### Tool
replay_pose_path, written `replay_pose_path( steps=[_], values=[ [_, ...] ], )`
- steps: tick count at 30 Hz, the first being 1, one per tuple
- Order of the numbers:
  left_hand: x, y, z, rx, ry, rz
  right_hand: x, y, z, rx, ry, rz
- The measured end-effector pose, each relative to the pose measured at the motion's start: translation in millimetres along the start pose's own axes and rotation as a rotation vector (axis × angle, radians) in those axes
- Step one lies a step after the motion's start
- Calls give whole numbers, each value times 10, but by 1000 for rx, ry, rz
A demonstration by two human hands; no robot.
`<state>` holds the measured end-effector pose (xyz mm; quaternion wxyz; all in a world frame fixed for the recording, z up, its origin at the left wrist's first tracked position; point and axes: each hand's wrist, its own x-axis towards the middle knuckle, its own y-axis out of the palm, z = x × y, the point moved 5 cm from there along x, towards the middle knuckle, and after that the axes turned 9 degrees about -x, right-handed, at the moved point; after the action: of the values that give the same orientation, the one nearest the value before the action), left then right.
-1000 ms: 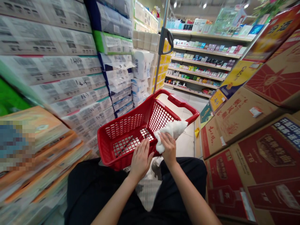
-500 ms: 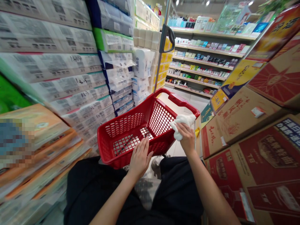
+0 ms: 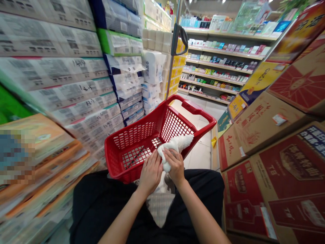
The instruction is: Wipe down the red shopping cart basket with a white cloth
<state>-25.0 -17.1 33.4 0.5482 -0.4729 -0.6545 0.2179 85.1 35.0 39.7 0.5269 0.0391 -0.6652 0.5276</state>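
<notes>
A red plastic basket (image 3: 132,135) with mesh sides and a raised handle stands before my knees. My left hand (image 3: 151,171) rests on its near rim, fingers stretched out and nearly together, with nothing gripped. Right beside it, my right hand (image 3: 174,164) holds a bunched white cloth (image 3: 184,142) against the same rim. Part of the cloth trails along the rim toward the handle. The palms and the rim beneath them are hidden.
Paper packs (image 3: 83,71) are stacked high on the left, orange packs (image 3: 58,145) nearer me. Cartons (image 3: 274,162) rise on the right. A metal pole with a grey handle (image 3: 180,40) stands behind the basket, and shelves of small boxes (image 3: 223,51) lie beyond.
My right hand has moved left and nearer to me with the cloth, from the handle end of the rim to beside my left hand. My left hand has barely moved.
</notes>
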Motion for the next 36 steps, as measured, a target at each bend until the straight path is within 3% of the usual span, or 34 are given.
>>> replay_pose_path(
  steps=[4, 7, 10, 14, 19, 21, 23, 27, 32, 34, 36],
  values=[
    [16, -25, -13, 9, -9, -7, 186, -263, -511, -105, -95, 15],
    [22, -29, -24, 22, -11, -6, 340, -513, -978, -211, -45, -17],
    [24, -26, -29, 34, -12, -9, 408, -634, -1193, -251, 30, -24],
    [25, -16, -29, 41, -8, -11, 307, -514, -954, -205, 142, -57],
    [6, 4, -13, 52, -7, -21, 69, -142, -151, -24, 54, 10],
    [-4, 13, -8, 59, -3, -13, 14, -74, 35, 9, 41, 33],
    [-8, 14, -8, 65, 3, -8, 9, -69, 63, 11, -1, 58],
    [6, -3, -16, 66, -1, -13, 131, -238, -341, -67, -120, 83],
    [19, -6, -27, 63, 0, -9, 382, -608, -1145, -245, -14, 22],
    [18, -4, -27, 63, -2, -13, 432, -674, -1285, -270, 51, -2],
    [17, -2, -26, 62, -9, -15, 419, -664, -1261, -264, 114, -47]
  ],
)
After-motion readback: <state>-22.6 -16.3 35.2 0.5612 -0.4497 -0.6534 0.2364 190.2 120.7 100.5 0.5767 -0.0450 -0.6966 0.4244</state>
